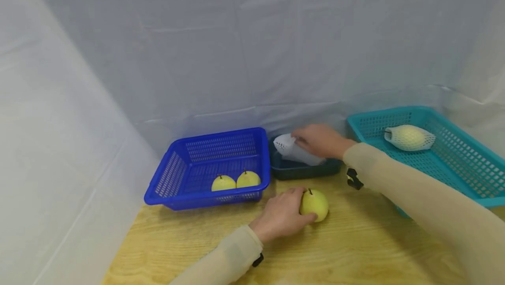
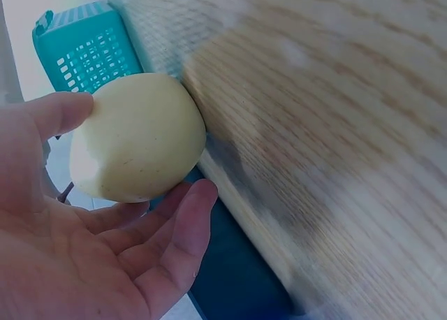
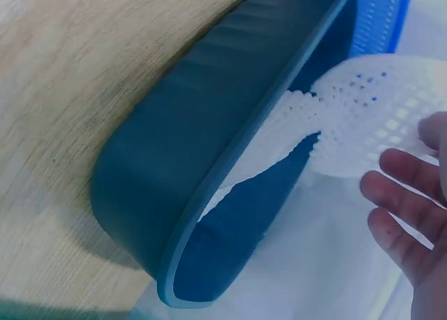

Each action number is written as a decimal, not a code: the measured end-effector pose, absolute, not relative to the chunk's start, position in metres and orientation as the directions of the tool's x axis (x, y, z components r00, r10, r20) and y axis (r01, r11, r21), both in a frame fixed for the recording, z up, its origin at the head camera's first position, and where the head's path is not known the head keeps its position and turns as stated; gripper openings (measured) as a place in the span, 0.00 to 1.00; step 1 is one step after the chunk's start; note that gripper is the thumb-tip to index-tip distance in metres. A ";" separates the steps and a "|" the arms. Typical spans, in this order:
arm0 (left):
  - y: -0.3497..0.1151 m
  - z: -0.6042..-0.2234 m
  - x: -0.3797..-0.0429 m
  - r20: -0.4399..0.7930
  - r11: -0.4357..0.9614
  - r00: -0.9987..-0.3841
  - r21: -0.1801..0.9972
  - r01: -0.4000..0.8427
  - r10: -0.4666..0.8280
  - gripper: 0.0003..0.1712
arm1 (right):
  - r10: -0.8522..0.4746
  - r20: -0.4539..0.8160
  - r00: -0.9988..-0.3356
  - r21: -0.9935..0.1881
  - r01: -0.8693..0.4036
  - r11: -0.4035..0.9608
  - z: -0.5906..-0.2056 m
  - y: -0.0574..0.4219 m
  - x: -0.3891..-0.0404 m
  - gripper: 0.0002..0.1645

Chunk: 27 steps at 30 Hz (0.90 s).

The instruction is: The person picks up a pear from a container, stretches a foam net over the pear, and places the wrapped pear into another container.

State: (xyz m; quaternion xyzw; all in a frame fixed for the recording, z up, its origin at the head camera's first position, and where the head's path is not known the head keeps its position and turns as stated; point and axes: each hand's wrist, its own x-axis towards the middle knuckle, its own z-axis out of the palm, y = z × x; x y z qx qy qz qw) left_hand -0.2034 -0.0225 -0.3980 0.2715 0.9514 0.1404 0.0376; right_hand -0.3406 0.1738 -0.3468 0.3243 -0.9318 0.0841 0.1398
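Observation:
On the table, a yellow pear [image 1: 314, 206] with a dark stem sits between the thumb and fingers of my left hand [image 1: 282, 215]. The left wrist view shows the thumb on one side of the pear [image 2: 140, 138] and curled fingers on the other. Above a dark teal tray [image 1: 304, 172], my right hand [image 1: 321, 140] pinches a white foam net sleeve [image 1: 283, 144]. That sleeve [image 3: 370, 117] is lifted over the tray rim in the right wrist view. More white foam netting [image 3: 272, 142] lies inside the tray.
To the left stands a blue basket [image 1: 181, 199] with two bare pears [image 1: 223, 183] visible in it. A turquoise basket [image 1: 442, 179] on the right contains a pear wrapped in foam net [image 1: 410, 137]. White sheeting [image 1: 236, 48] hangs behind the wooden table [image 1: 335, 250].

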 end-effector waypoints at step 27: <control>-0.030 -0.393 -0.200 0.010 0.784 -0.855 0.392 0.481 0.519 0.43 | -0.239 0.501 -0.832 -0.492 -0.500 0.713 -0.316 0.192 -0.299 0.18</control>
